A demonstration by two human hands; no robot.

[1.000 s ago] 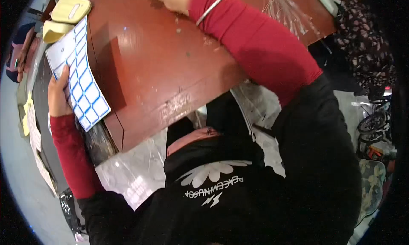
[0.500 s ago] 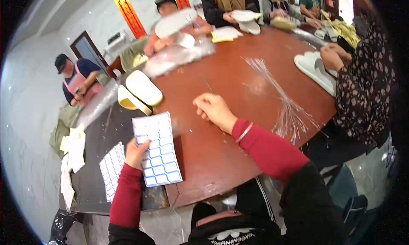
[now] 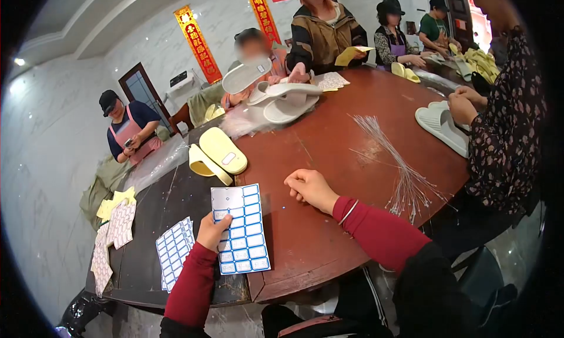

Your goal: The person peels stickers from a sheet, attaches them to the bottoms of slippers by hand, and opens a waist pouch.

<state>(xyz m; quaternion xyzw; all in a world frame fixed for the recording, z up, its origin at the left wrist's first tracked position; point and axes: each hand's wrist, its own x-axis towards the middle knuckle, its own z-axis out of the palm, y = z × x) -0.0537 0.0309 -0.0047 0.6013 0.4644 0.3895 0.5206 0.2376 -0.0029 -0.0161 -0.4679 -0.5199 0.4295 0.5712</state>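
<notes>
— Head view first: what has the person got hold of?

— Their left hand (image 3: 212,231) pinches the left edge of a sheet of blue-bordered labels (image 3: 241,230), thumb on top, fingers tucked under. The sheet lies flat on the round wooden table (image 3: 329,150), right at the near rim, at about 7 o'clock from the table's middle.

— And the other hand?

— The right hand (image 3: 311,189) is curled into a loose fist, knuckles down on the bare wood, holding nothing that I can see. It sits just to the sheet's 2 o'clock, close but not touching. A thin bangle (image 3: 348,212) rings that wrist above the red sleeve.

— What lies around them?

— A second label sheet (image 3: 174,251) lies at 9 o'clock from the held one, on the darker table leaf. A pair of yellow slippers (image 3: 216,155) rests at 11 o'clock, one leaning on the other. At 3 o'clock from the fist, a fan of thin clear plastic strands (image 3: 395,162) spreads across the wood. Beyond that, a co-worker's hands (image 3: 463,106) rest by white slippers (image 3: 440,126) at the far right rim.
</notes>
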